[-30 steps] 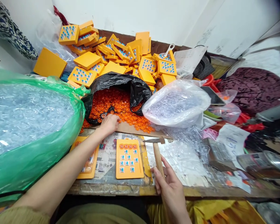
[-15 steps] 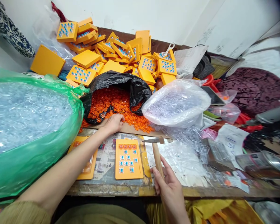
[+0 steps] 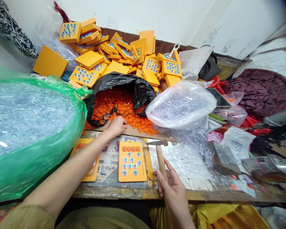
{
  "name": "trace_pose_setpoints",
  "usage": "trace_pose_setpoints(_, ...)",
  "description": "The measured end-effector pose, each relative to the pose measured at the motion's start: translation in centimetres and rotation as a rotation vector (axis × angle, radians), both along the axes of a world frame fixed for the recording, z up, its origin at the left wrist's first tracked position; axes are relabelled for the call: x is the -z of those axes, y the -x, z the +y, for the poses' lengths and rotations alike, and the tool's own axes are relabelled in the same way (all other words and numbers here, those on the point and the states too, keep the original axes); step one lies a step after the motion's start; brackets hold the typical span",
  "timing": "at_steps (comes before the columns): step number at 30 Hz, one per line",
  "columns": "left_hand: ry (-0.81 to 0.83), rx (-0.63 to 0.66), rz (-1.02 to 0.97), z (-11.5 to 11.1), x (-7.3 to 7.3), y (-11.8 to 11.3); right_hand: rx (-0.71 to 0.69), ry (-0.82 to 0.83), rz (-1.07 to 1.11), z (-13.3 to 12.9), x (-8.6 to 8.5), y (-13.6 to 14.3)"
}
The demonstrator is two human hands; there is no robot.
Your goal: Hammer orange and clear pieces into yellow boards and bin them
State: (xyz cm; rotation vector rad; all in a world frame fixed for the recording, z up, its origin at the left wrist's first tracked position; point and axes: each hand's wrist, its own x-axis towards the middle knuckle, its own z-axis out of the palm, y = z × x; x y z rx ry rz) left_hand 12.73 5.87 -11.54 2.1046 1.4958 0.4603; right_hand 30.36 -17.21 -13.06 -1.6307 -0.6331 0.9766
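Note:
My left hand (image 3: 118, 126) is at the near edge of a heap of small orange translucent caps (image 3: 126, 111), its fingers curled down among them; whether a cap is in them is hidden. The caps spill from a black plastic bag (image 3: 116, 79). My right hand (image 3: 173, 186) is wrapped round the wooden handle of a hammer (image 3: 161, 159), held head up above the table's front. Between the hands lies a yellow panel (image 3: 132, 176) with a top row of orange caps and several blue switches below. Another yellow panel (image 3: 92, 173) is partly covered by my left forearm.
A green bag (image 3: 69, 140) of clear plastic pieces bulges at the left. A white bag (image 3: 181, 122) of similar pieces stands right of the caps. Many yellow panels (image 3: 89, 59) are piled against the wall. Loose clear pieces (image 3: 193, 149), a clear jar (image 3: 267, 167) and a phone (image 3: 218, 97) lie to the right.
The view has shifted slightly. My left hand stays at the caps with its fingers curled, and the hammer remains in my right hand, almost unmoved.

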Motion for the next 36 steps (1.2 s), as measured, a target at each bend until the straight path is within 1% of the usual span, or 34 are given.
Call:
trace_pose_setpoints(2, -0.031, 0.018, 0.002, -0.9, -0.3, -0.1, 0.000, -0.005, -0.007, -0.1, 0.2, -0.1)
trace_pose_setpoints(4, -0.064, 0.046, -0.016, -2.4, -0.8, -0.3, -0.008, 0.000, -0.027, -0.2, 0.3, -0.2)
trace_pose_setpoints(8, -0.138, 0.138, -0.096, -7.5, -1.6, -1.0, -0.078, 0.017, -0.104, -0.5, 0.6, -0.6)
trace_pose_setpoints(11, -0.212, 0.222, -0.174, -10.9, -1.3, -1.8, -0.108, -0.030, -0.242, -0.7, 0.6, -0.8)
trace_pose_setpoints(13, -0.251, 0.229, -0.198, -12.1, -0.7, -2.2, -0.121, -0.081, -0.345, -1.0, 0.4, -1.0)
trace_pose_setpoints(16, -0.295, 0.200, -0.201, -12.6, 0.3, -2.5, -0.187, -0.148, -0.516, -1.6, 0.3, -1.4)
trace_pose_setpoints(19, -0.351, 0.198, -0.176, -12.9, 0.9, -2.6, -0.321, -0.207, -0.682, -2.3, 0.3, -1.8)
trace_pose_setpoints(21, -0.384, 0.190, -0.157, -13.1, 1.2, -2.7, -0.380, -0.229, -0.742, -2.5, 0.3, -1.8)
trace_pose_setpoints(25, -0.393, 0.146, -0.180, -13.6, 1.6, -2.7, -0.352, -0.216, -0.753, -2.7, -0.6, -1.8)
trace_pose_setpoints(28, -0.363, 0.133, -0.199, -13.6, 1.8, -2.6, -0.346, -0.260, -0.776, -2.6, -1.1, -1.9)
trace_pose_setpoints(30, -0.340, 0.126, -0.197, -13.5, 1.7, -2.5, -0.383, -0.283, -0.797, -2.5, -1.1, -1.9)
trace_pose_setpoints(33, -0.286, 0.119, -0.183, -13.4, 1.5, -2.5, -0.451, -0.248, -0.818, -2.3, -0.6, -1.9)
trace_pose_setpoints(36, -0.230, 0.114, -0.179, -13.3, 1.4, -2.5, -0.440, -0.223, -0.811, -2.3, -0.6, -1.7)
